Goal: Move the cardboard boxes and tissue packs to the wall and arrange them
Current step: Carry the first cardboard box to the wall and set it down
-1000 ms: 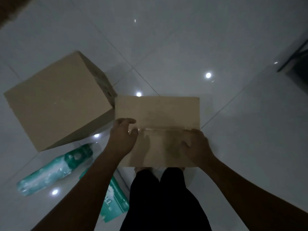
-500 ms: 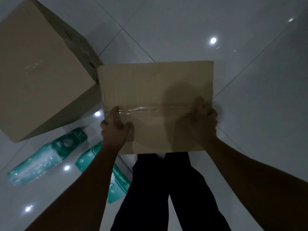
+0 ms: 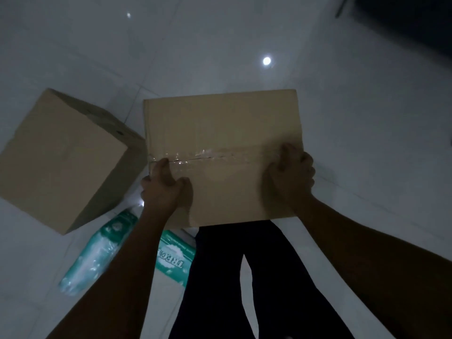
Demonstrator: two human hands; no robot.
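Open lane: bare glossy white tiled floor ahead and to the right. Left is blocked: large plain brown cardboard box on the floor, close against the left edge of the tape-sealed brown cardboard box carried at centre. Low left, beside the legs: long green-and-white plastic-wrapped tissue pack and green printed tissue pack. Dark object bounds the far right corner.

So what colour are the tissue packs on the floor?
Green and white. The tissue packs show best in the head view, the only one here.
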